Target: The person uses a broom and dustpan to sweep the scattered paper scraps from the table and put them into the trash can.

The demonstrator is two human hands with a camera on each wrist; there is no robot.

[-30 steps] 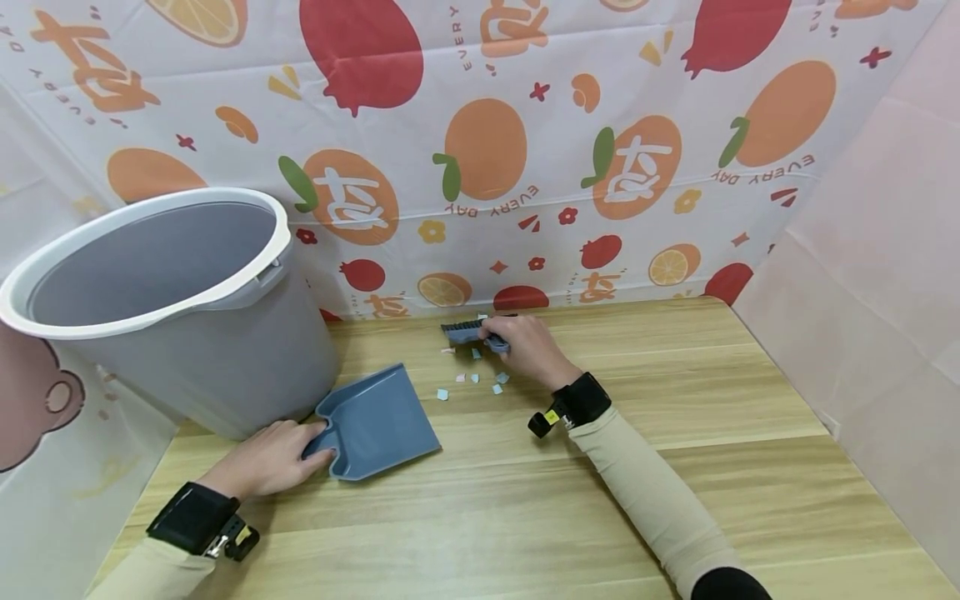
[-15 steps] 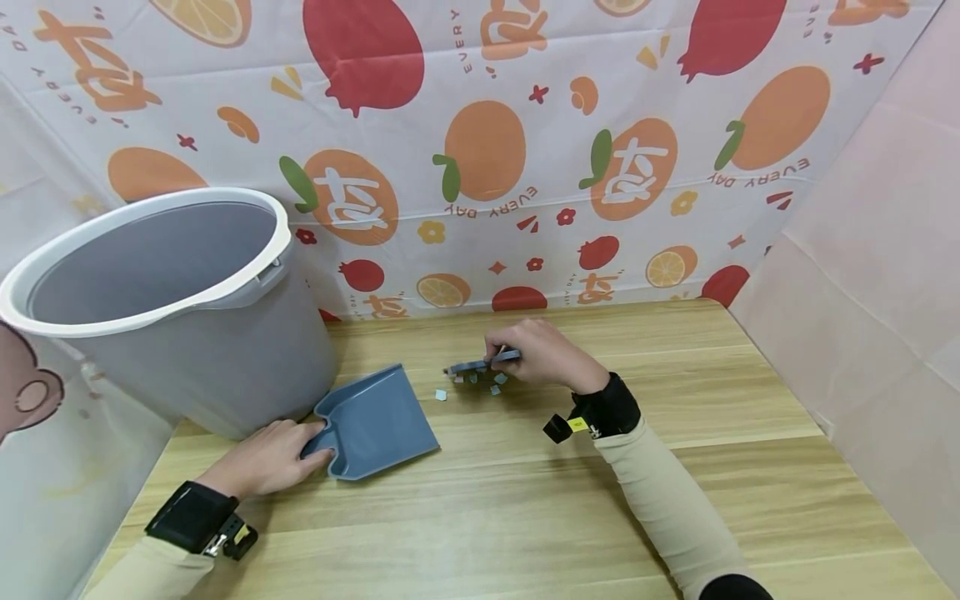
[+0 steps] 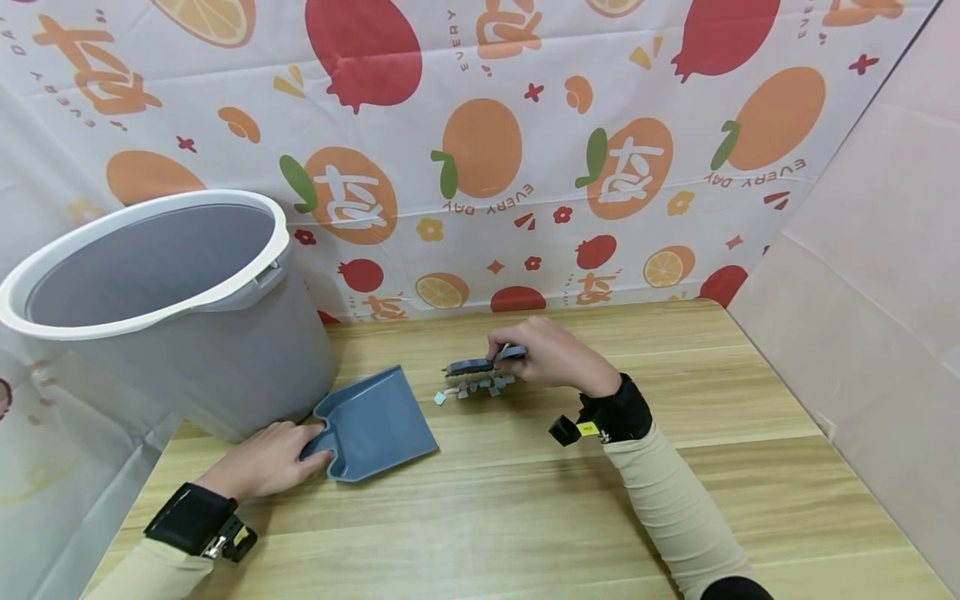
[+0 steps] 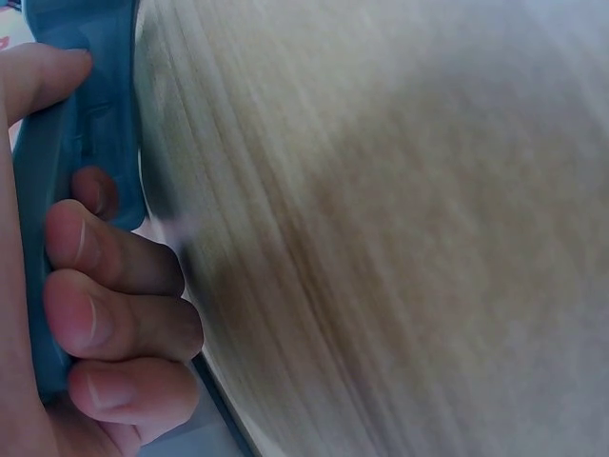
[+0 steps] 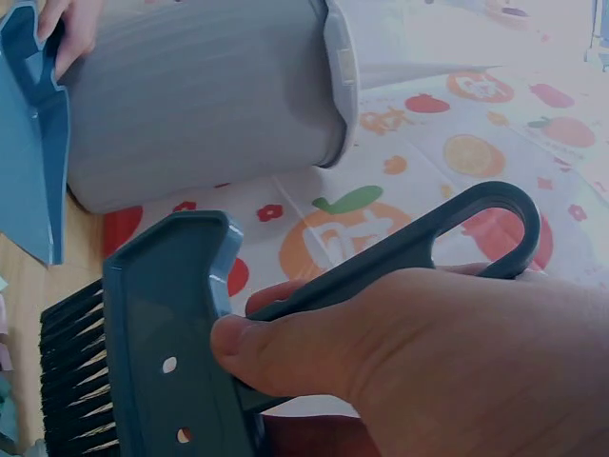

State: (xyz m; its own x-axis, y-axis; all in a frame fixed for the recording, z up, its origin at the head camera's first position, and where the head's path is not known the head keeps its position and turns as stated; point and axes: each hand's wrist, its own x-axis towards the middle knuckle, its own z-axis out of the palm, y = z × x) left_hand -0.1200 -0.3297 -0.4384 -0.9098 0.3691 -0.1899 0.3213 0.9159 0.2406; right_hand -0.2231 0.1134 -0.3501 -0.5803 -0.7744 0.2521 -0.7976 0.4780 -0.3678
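Note:
My left hand (image 3: 262,458) grips the handle of a blue dustpan (image 3: 384,425), which lies on the table with its wide edge facing right. The left wrist view shows curled fingers (image 4: 124,314) around the dustpan handle (image 4: 105,114). In my right hand (image 3: 551,354) is a small blue-grey hand brush (image 3: 468,367), its bristles down on the table. The right wrist view shows the thumb pressing the brush (image 5: 171,333) near its looped handle and dark bristles. Several small paper scraps (image 3: 440,398), pale blue and pinkish, lie along the bristles, right of the dustpan.
A large grey bucket (image 3: 225,367) with a white rim stands at the left, close behind my left hand. A fruit-printed sheet (image 3: 480,250) hangs along the back edge of the wooden table (image 3: 675,358). A pale pink sheet (image 3: 862,292) borders the right side.
My right hand has brought the brush from the back edge toward the front, gathering the scraps into a tighter row along its bristles. The left hand and dustpan have stayed put.

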